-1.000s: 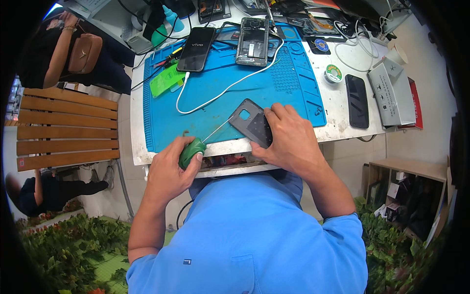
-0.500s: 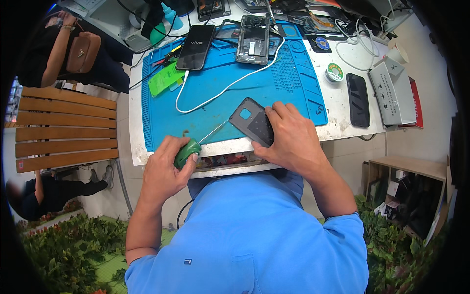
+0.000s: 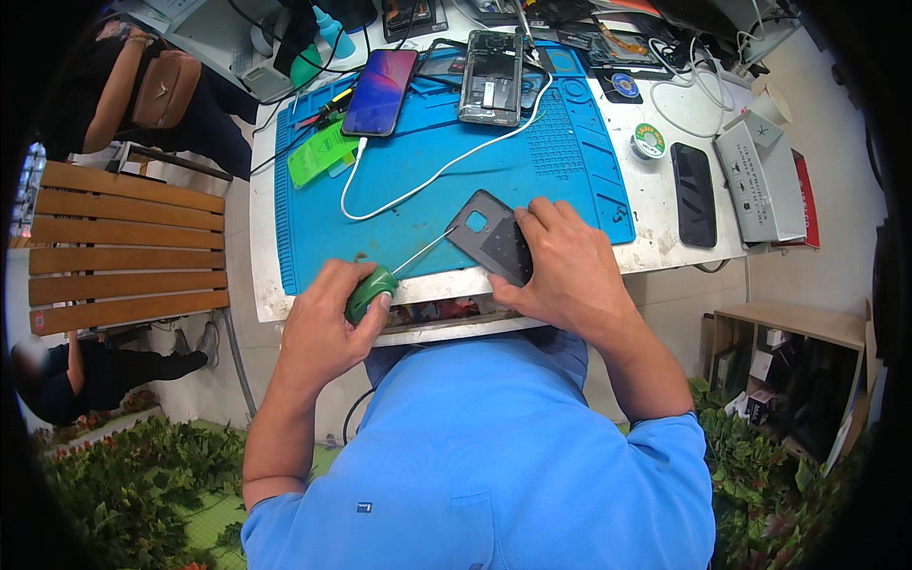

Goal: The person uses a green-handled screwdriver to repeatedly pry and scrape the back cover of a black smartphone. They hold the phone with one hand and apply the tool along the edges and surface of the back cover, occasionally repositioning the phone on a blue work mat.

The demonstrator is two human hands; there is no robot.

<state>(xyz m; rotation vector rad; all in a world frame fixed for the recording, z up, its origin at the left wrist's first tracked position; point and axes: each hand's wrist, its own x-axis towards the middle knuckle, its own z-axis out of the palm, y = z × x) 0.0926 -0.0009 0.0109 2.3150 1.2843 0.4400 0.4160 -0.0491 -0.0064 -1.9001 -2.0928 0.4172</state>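
Note:
My left hand (image 3: 332,315) is closed round a green, bulbous-bodied tool (image 3: 370,293) with a long, thin, pale shaft. Whether it is a screwdriver or a bottle with a needle spout, I cannot tell. Its tip reaches the left edge of a dark grey phone back cover (image 3: 486,249), near the squarish camera hole. That cover lies tilted at the near edge of a blue work mat (image 3: 418,204). With thumb and fingers, my right hand (image 3: 568,268) grips the cover's right side, hiding part of it.
Farther back are a phone with a lit, colourful screen (image 3: 381,93), its white cable (image 3: 432,177), and an opened phone (image 3: 491,78). A solder spool (image 3: 648,142), a dark phone (image 3: 694,195) and a white box (image 3: 760,180) stand right. A bright green packet (image 3: 321,154) lies left.
My left hand and the green tool have shifted slightly right, with the tip still at the cover's edge. The cabled phone's screen has turned from black to colourful. My right hand stays put.

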